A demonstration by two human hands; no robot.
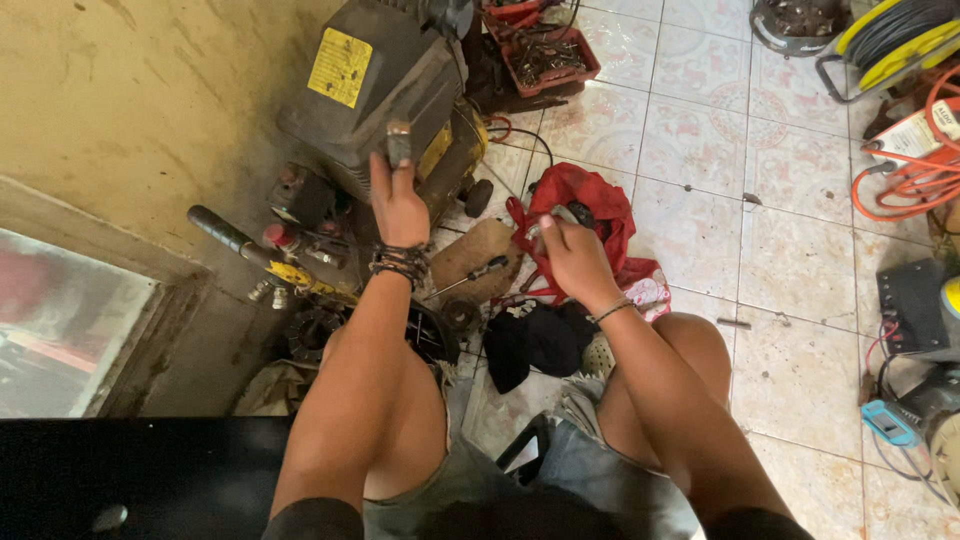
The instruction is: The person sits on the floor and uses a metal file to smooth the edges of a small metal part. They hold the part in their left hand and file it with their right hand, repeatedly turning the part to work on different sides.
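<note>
We sit low on the pale patterned tile floor (800, 330), knees spread, so that the dark, grimy machine with a yellow label on its housing (375, 90) stands right in front of us and both arms can reach it without stretching. Our left hand (398, 205) is raised against the machine's side, its grip closed around a small grey, stubby metal part (399, 143) that sticks up above the fingers; holding it upright there keeps it level with the housing. Our right hand (575, 255) rests lower, its grip closed on a small dark tool or fitting (572, 213) whose kind we cannot make out, poised just over the crumpled red cloth (585, 205) spread on the floor, apparently as a place to lay small pieces. A black rag (535, 340) lies between our knees, and a screwdriver (470, 276) rests on a brown board beside the machine, within easy reach. Further off, a red tray of loose hardware (550, 55) and coiled orange cable (915, 165) stay out of the way.
</note>
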